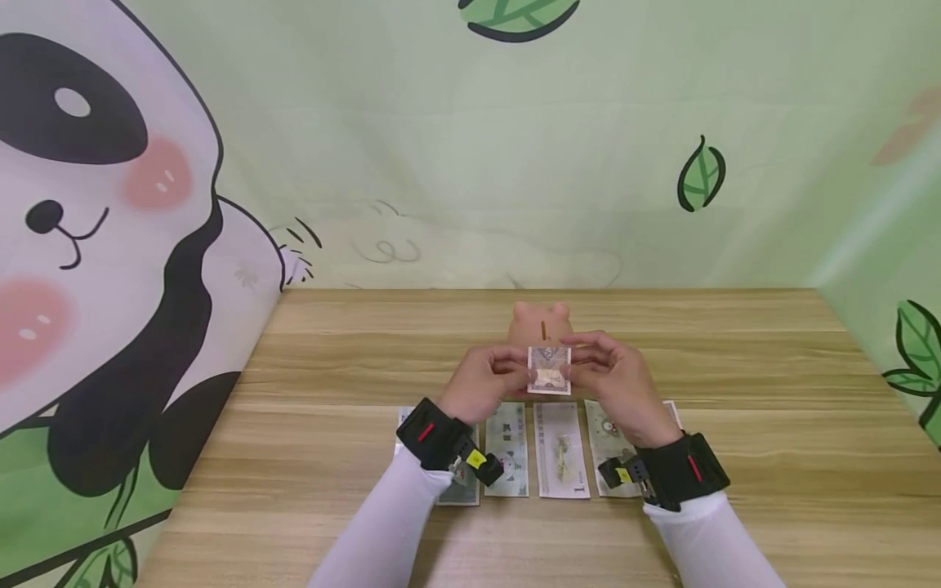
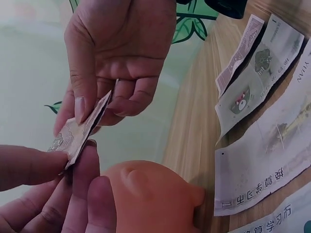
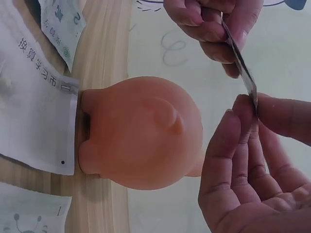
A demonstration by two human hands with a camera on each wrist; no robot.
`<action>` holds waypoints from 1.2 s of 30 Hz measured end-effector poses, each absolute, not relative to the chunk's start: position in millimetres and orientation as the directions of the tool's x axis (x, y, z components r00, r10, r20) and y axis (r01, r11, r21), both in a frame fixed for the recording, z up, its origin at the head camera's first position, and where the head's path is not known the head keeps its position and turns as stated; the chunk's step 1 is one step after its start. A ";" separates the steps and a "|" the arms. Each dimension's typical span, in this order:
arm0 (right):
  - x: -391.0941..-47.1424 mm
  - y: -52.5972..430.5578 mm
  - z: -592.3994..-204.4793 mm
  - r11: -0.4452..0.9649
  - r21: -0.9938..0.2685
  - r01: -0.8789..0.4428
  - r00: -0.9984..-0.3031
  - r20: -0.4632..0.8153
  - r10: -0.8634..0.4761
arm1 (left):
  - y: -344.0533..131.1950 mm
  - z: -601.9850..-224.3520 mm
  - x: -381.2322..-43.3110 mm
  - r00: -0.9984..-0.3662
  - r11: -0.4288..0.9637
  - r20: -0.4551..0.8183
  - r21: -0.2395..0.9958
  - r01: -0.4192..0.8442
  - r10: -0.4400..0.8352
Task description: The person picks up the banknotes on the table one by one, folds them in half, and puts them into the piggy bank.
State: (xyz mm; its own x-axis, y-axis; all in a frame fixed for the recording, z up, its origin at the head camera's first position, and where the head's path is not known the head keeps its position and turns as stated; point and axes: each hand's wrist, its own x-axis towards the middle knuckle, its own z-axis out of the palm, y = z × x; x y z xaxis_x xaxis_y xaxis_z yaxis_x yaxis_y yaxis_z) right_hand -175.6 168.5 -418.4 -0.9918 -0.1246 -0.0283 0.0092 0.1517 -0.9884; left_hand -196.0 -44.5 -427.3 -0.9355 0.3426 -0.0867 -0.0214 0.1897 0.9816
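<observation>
A small folded play banknote (image 1: 550, 371), purplish-brown and pale, is held up between both hands. My left hand (image 1: 476, 382) pinches its left edge between thumb and fingers, and my right hand (image 1: 621, 388) pinches the right edge. Seen almost edge-on in the right wrist view, the folded note (image 3: 241, 65) looks thin and flat. An orange-pink piggy bank (image 1: 525, 327) stands just beyond the hands, a narrow dark slot in its top. The note overlaps the bank's lower front in the head view. From the left wrist, the piggy bank (image 2: 150, 194) shows below the fingertips.
Several play banknotes lie in a row nearer my body: a greenish one (image 1: 507, 449), a pale one (image 1: 562, 449) and another green one (image 1: 608, 433) among them. My wrists and their cameras partly cover the outer notes. A printed cloth wall (image 1: 441, 163) rises behind the wooden table (image 1: 794, 408).
</observation>
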 end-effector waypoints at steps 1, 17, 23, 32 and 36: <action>-175.7 168.1 -418.4 0.135 -0.991 0.018 -0.992 -0.035 -0.123 | -44.6 -427.4 -196.2 -0.936 0.188 -0.090 0.982 -0.026 0.340; -175.9 165.9 -419.1 0.157 -0.985 0.077 -0.988 -0.097 -0.121 | -46.2 -425.8 -196.3 -0.940 0.085 -0.060 0.996 -0.033 0.336; -175.2 166.4 -417.3 0.156 -0.984 0.081 -0.987 -0.101 -0.124 | -47.1 -424.2 -197.0 -0.937 0.083 -0.075 0.995 -0.049 0.340; -177.1 168.0 -417.8 0.101 -0.991 0.084 -0.988 -0.095 -0.118 | -46.6 -424.1 -196.7 -0.948 0.049 -0.049 0.998 -0.035 0.314; -178.4 168.1 -419.5 0.103 -0.992 0.077 -0.991 -0.087 -0.105 | -46.5 -423.7 -197.2 -0.952 0.025 -0.045 0.999 -0.039 0.304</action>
